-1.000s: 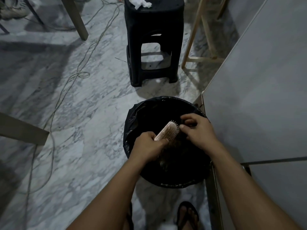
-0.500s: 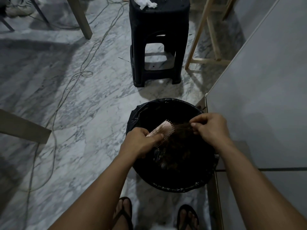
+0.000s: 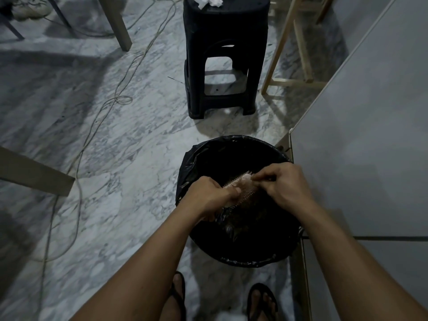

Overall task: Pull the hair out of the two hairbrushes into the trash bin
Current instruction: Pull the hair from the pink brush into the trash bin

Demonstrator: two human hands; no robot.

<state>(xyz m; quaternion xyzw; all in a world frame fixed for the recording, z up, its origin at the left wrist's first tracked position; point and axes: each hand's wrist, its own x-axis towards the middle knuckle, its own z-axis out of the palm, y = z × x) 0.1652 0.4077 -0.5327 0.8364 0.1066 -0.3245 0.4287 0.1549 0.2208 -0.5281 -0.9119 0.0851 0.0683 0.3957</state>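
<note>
A pale pink hairbrush [image 3: 240, 185] with rows of bristles is held over the round trash bin [image 3: 201, 156], which is lined with a black bag. My left hand [image 3: 209, 195] grips the brush by its handle end. My right hand [image 3: 283, 183] is at the brush's far end, fingers pinched on the hair among the bristles. A clump of brown hair [image 3: 238, 218] lies in the bin under the brush. Only one hairbrush is in view.
A black plastic stool [image 3: 225, 54] with a crumpled white tissue [image 3: 208, 1] stands behind the bin. A grey cabinet top [image 3: 370, 135] runs along the right. Cables [image 3: 92, 126] trail over the marble floor. Wooden legs [image 3: 278, 49] stand at back right, my sandalled feet [image 3: 261, 302] below.
My right hand had pulled away to the right with hair; now it is back on the brush's far end. The left hand and brush shifted slightly toward the bin's middle.
</note>
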